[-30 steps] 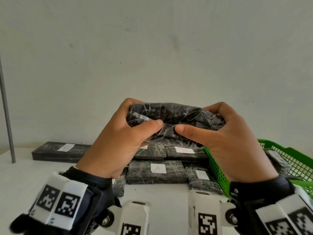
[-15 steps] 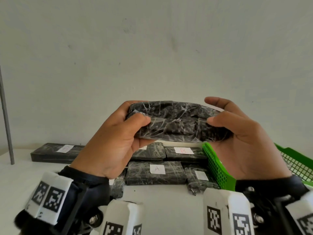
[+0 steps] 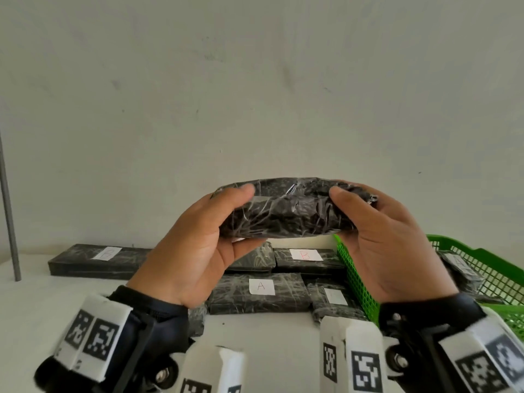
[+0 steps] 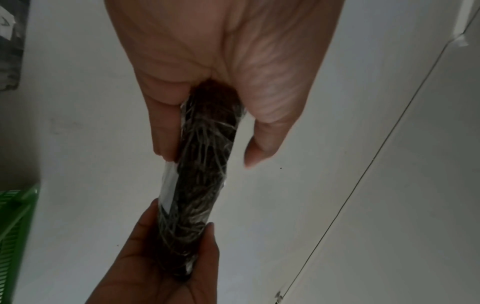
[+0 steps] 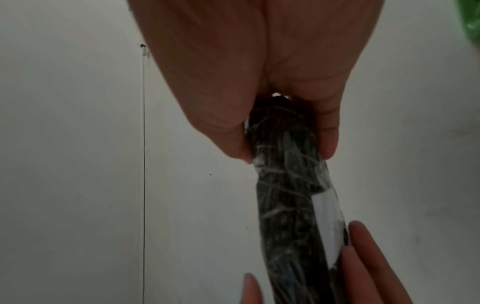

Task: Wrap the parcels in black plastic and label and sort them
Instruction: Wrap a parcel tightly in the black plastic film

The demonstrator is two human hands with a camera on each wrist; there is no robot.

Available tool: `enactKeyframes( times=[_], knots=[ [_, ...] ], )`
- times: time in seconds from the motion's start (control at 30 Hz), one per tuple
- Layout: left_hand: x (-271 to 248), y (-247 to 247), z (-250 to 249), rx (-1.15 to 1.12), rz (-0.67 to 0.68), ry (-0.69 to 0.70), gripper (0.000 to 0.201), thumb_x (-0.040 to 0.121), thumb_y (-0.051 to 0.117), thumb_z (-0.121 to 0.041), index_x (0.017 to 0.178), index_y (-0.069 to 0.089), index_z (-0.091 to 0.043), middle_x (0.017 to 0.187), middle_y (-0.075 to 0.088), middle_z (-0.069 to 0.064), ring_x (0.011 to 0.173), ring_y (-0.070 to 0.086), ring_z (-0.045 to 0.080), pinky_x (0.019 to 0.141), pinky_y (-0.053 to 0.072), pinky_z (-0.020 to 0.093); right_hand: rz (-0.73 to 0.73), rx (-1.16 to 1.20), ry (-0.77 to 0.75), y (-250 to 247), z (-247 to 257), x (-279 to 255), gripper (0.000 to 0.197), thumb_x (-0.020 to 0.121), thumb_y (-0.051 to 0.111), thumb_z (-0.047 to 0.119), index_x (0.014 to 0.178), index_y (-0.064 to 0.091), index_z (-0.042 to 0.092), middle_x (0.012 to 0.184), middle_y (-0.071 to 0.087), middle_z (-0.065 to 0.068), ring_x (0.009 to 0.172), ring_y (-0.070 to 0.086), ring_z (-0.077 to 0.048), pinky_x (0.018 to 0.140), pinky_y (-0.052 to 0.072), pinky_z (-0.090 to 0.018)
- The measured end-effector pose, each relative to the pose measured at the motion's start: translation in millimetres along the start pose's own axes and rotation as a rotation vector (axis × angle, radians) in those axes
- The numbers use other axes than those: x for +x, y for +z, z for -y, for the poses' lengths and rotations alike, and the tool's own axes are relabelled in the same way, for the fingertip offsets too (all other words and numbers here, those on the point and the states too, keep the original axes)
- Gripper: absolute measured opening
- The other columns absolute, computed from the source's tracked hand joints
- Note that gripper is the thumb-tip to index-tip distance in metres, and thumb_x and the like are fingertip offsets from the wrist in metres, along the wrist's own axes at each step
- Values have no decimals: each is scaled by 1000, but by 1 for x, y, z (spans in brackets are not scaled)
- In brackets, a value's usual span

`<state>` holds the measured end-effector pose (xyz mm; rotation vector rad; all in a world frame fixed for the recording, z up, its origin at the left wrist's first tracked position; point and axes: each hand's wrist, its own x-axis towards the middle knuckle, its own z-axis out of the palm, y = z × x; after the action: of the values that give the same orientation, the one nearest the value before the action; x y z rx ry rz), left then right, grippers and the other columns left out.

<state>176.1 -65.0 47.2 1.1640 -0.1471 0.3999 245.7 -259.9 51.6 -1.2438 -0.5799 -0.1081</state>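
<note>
A flat parcel wrapped in black plastic (image 3: 286, 211) is held up in the air above the table, long side level. My left hand (image 3: 198, 245) grips its left end, thumb on the near face. My right hand (image 3: 380, 239) grips its right end the same way. In the left wrist view the parcel (image 4: 202, 179) is seen edge-on, with a white label (image 4: 168, 185) on the side facing away from me. The right wrist view shows the parcel (image 5: 288, 201) and the white label (image 5: 327, 222) too, with the left hand's fingers (image 5: 363, 267) at its far end.
Several black wrapped parcels lie on the white table below, one marked A (image 3: 261, 286), one marked B (image 3: 304, 254), a long one (image 3: 96, 260) at the left. A green mesh basket (image 3: 487, 268) with a labelled parcel stands at the right. A metal pole (image 3: 8, 211) rises at far left.
Both hands shifted from the parcel's middle out to its ends, and the parcel has turned so a flat face is toward me. The view dropped slightly.
</note>
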Motion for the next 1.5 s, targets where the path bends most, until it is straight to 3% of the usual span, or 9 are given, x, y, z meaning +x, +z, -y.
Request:
enactKeyframes(
  times=[0.17, 0.3, 0.5, 0.73, 0.87, 0.97, 1.2, 1.33, 1.5],
  knots=[
    [-2, -1, -2, 90, 10, -37, 46, 75, 71, -27, 112, 69, -1, 104, 79, 13, 90, 78, 18, 73, 64, 27, 33, -172, -93, 2, 1, -1, 70, 83, 77, 59, 108, 67, -5, 109, 68, -36, 104, 67, -52, 102, 49, -68],
    [1, -12, 0, 433, -52, 61, 81, 66, 79, -77, 128, 64, -27, 113, 76, -8, 118, 68, 14, 105, 54, 44, -10, -208, -22, 3, -2, -1, 98, 70, 74, 75, 98, 54, -17, 100, 59, -42, 89, 65, -52, 90, 58, -63],
    [-7, 5, -2, 435, -16, 195, 35, 84, 66, -59, 100, 82, -32, 109, 80, -8, 107, 74, 8, 104, 48, 39, 57, -225, -88, 3, 2, -1, 74, 73, 86, 63, 106, 67, -1, 109, 76, -22, 109, 72, -41, 105, 51, -62],
    [-5, 5, 3, 419, -30, 199, 34, 86, 75, -59, 105, 80, -31, 113, 79, -5, 112, 73, 14, 106, 47, 45, 57, -226, -174, 6, 4, -5, 34, 85, 86, 36, 91, 68, 8, 98, 79, -16, 101, 76, -35, 100, 56, -56],
    [-7, 6, 2, 471, -66, 272, 43, 82, 68, -62, 107, 77, -28, 108, 79, -11, 107, 73, 7, 101, 48, 43, -6, -132, -101, 8, -1, -4, 72, 77, 87, 54, 113, 62, -3, 114, 71, -29, 110, 69, -47, 104, 51, -63],
    [-6, 3, 4, 405, -55, 206, 41, 85, 69, -65, 107, 78, -31, 111, 79, -7, 111, 73, 14, 108, 46, 47, -29, -164, -146, 10, -4, -4, 62, 83, 83, 51, 98, 57, -3, 101, 66, -35, 98, 69, -51, 97, 52, -70],
    [0, -9, 1, 305, -63, 83, 34, 80, 66, -58, 97, 83, -34, 108, 80, -6, 105, 74, 12, 100, 48, 38, 204, -301, -120, -1, 7, -6, 41, 88, 82, 35, 122, 66, 19, 117, 78, -3, 113, 73, -22, 105, 53, -51],
    [-2, -7, 1, 672, -170, 169, 44, 82, 68, -71, 118, 64, -47, 127, 66, -18, 119, 61, 3, 99, 46, 32, 131, -526, -277, 3, 7, -9, 59, 72, 88, 44, 124, 66, 26, 108, 78, 9, 100, 75, -11, 89, 63, -38],
    [-15, 15, 3, 515, 186, 249, 50, 90, 54, -67, 123, 68, -31, 120, 75, -5, 117, 69, 10, 101, 50, 35, 123, -598, -420, 24, -4, -16, 73, 65, 88, 54, 129, 62, 29, 119, 69, 12, 112, 69, -10, 95, 59, -33]
  ],
)
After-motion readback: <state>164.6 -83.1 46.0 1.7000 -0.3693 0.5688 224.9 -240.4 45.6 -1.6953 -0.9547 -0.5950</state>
